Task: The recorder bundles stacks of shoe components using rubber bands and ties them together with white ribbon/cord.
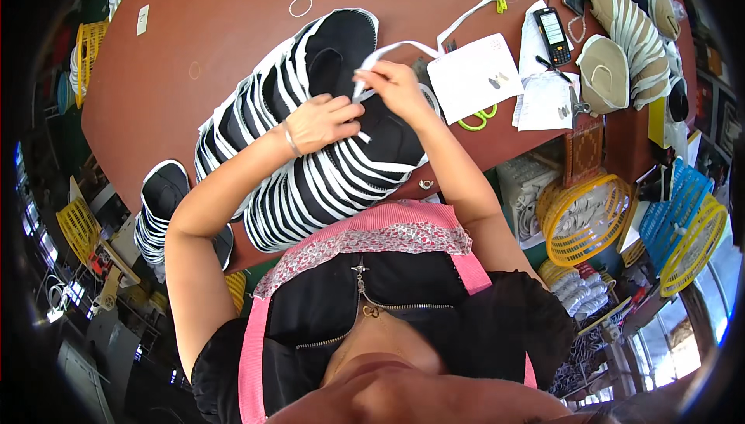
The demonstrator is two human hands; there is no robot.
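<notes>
Pinching white strip (403, 43) in right hand (392, 92), over stacked black, white-edged pieces (314, 191) on counter (233, 36). Curling left hand (322, 123) just beside; cannot tell whether gripping anything.

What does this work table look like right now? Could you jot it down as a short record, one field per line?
Right hand: pinching a narrow white strip
Left hand: over the stacked pieces, close to the strip; its hold is unclear
Under the hands: stacked black pieces with white edging
Table: reddish-brown
Right side: white card, black handheld device, beige pieces with white edging
</notes>
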